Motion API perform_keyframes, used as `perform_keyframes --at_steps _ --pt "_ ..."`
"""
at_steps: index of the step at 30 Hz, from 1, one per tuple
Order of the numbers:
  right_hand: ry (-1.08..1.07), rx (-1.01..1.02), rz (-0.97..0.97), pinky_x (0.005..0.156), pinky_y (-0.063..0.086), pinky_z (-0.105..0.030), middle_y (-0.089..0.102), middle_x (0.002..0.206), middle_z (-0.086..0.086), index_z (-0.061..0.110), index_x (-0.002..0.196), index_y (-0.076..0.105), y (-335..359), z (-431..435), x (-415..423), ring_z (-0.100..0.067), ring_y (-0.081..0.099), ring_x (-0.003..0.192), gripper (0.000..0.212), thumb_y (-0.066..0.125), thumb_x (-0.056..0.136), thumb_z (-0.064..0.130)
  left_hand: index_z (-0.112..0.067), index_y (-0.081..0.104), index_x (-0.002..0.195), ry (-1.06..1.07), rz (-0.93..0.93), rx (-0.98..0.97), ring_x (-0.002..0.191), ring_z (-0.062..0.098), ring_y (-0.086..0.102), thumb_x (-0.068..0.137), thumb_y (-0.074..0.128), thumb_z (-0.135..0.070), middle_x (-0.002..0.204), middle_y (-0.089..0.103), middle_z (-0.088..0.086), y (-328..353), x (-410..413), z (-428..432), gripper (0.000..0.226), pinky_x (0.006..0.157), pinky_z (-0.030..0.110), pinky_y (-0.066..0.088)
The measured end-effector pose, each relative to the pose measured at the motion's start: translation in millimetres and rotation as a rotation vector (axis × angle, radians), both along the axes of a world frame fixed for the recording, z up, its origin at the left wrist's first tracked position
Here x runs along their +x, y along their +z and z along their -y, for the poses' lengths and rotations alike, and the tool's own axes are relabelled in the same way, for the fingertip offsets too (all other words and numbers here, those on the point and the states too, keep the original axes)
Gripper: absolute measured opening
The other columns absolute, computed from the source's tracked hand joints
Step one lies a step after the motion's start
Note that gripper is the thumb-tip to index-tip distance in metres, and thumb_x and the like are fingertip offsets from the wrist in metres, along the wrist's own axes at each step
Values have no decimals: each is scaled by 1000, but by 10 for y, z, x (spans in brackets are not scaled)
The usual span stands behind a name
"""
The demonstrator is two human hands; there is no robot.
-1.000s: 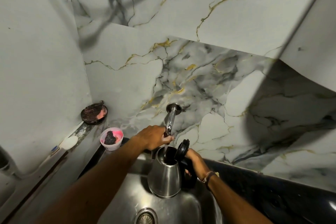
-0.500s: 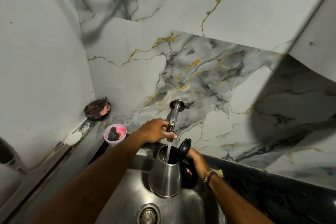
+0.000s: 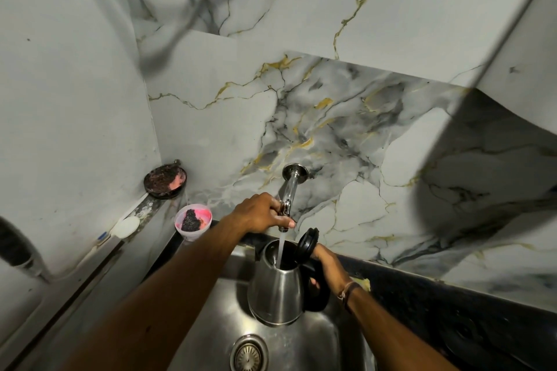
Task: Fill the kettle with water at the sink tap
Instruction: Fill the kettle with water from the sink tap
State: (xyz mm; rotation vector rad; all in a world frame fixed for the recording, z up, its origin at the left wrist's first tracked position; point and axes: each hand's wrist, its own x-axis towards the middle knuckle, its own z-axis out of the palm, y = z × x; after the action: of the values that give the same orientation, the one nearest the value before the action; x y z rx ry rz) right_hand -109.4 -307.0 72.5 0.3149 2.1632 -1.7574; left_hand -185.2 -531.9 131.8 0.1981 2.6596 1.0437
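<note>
Here I count one kettle (image 3: 275, 289), one tap (image 3: 290, 193), one sink (image 3: 325, 340) with a single drain (image 3: 249, 354), and my two hands at work. My left hand (image 3: 259, 214) reaches forward to the tap, its grip closed around the handle near the spout's end, fingers (image 3: 283, 221) curled over the metal. One stream of water (image 3: 281, 248) falls straight from the spout into the kettle's open mouth.

My right hand (image 3: 330, 265) has its grip wrapped tight on the kettle's black handle (image 3: 321, 298), on the kettle's right side. The steel body stands upright, its base low in the sink basin just above and behind the drain; I cannot tell whether the base touches the steel. The kettle's one black lid (image 3: 307, 241) is swung up and back, standing tilted between the stream and my right wrist. So the kettle sits directly under my left grip and immediately left of my right one.

Off to the left, I count two small containers: a pink cup (image 3: 193, 221) with dark material in it, standing by the sink's far left corner, and a round dark dish (image 3: 165, 181) on the ledge in the wall's corner. One white oval piece (image 3: 128, 226) lies on the ledge nearer me. A dark tabletop (image 3: 437, 304) runs along the right of the sink, under the marbled wall (image 3: 346, 129).
</note>
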Motion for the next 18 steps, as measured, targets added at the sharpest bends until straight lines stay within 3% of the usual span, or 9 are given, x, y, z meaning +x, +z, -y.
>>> perform_keyframes --at_steps 3,6,8,11,18 --pt "-5 4 2 89 50 -50 73 114 -31 0 109 69 32 0 0 -41 68 99 60 57 80 50 -26 87 102 8 -3 0 100 19 81 82 92 -64 98 88 -5 -11 6 0 43 102 46 62" --pt "-15 2 -8 107 51 -58 73 121 -30 6 105 72 48 6 -7 -47 68 114 50 59 79 48 -26 87 102 16 -4 1 100 19 81 82 92 -64 98 88 -5 -21 10 -4 43 101 45 62" --pt "-12 5 -3 104 52 -56 73 118 -28 8 101 71 57 10 0 -43 68 109 48 59 79 49 -26 86 102 28 -4 -3 99 20 81 81 92 -65 97 88 -4 -21 8 -10 44 99 44 61" --pt "-15 -10 10 90 50 -45 72 117 -32 1 109 72 51 7 -4 -38 68 101 57 59 79 49 -29 85 97 31 1 -13 98 20 80 82 92 -64 94 85 -7 -24 -8 -22 40 92 41 60" --pt "-2 -4 5 92 48 -47 71 120 -34 -8 113 68 80 34 8 -34 64 101 58 59 88 44 -36 75 80 41 2 -17 83 14 70 81 92 -65 80 75 -14 -43 -21 -22 34 80 35 51"
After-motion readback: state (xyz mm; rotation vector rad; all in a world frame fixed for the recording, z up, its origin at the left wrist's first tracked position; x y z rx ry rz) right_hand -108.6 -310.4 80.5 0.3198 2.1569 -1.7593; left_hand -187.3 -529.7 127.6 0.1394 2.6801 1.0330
